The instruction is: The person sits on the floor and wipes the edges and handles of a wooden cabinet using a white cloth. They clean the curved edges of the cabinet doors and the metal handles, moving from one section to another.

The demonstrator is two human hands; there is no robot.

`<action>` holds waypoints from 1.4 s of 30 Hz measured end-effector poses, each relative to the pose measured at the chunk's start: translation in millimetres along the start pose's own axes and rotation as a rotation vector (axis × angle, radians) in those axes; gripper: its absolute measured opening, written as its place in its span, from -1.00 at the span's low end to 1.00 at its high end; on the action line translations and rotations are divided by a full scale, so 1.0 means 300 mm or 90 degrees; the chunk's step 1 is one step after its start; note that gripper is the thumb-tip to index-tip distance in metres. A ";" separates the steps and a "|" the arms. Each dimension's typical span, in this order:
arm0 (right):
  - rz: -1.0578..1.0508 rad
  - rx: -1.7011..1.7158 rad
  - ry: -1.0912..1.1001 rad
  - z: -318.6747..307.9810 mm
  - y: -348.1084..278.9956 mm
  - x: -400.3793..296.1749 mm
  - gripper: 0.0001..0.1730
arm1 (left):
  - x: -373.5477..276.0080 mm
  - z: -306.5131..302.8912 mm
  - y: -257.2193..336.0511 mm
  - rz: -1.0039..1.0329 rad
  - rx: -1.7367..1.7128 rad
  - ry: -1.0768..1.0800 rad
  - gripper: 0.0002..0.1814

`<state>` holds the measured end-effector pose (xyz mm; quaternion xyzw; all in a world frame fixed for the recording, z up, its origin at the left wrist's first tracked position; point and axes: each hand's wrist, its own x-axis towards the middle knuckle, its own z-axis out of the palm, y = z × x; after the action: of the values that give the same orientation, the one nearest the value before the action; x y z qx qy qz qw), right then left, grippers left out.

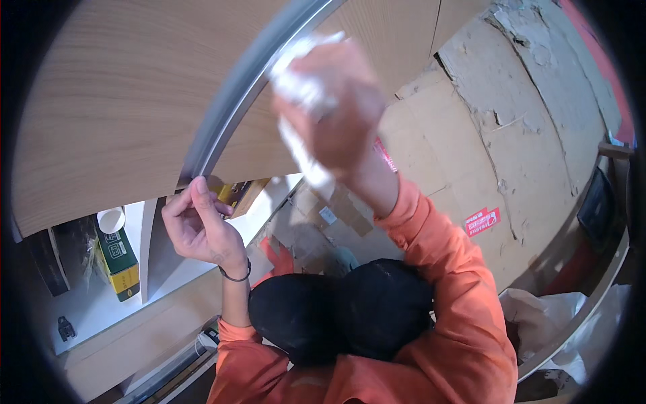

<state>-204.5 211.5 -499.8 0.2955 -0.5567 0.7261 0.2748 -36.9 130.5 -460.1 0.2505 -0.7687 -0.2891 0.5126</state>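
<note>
A light wood-grain panel [136, 96] spans the upper left, with a grey metal edge profile [229, 96] running along it. At the profile's lower end, my left hand [204, 222] pinches it between thumb and bent fingers. A dark band circles that wrist. My right hand [343, 106], blurred, is closed around a crumpled white cloth or tissue [298, 86]. Part of the white material hangs below the fist. The fist hides a stretch of the panel behind it, close to the profile's upper part.
Below the panel, a white shelf [96, 313] holds a green and yellow box [118, 262], a white roll [111, 220] and a small black part [65, 328]. Worn cardboard sheets [429, 146] cover the floor. White plastic sheeting [542, 318] lies at the lower right.
</note>
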 end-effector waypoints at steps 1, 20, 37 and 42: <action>-0.048 0.026 -0.021 0.005 -0.014 -0.016 -0.65 | -0.006 0.004 -0.003 0.001 0.002 0.006 -0.86; -0.010 -0.028 0.021 -0.005 0.047 0.039 -0.57 | 0.008 0.007 0.011 0.013 -0.046 -0.025 -0.90; -0.021 -0.031 -0.039 -0.015 0.023 0.025 -0.61 | -0.001 0.009 0.006 -0.007 -0.047 -0.005 -0.89; -0.108 -0.026 -0.104 -0.027 0.029 0.031 -0.61 | -0.003 0.012 0.005 -0.007 -0.057 0.000 -0.89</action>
<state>-217.9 218.2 -500.2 0.3939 -0.5651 0.6623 0.2948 -40.2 132.8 -460.8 0.2313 -0.7537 -0.3260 0.5217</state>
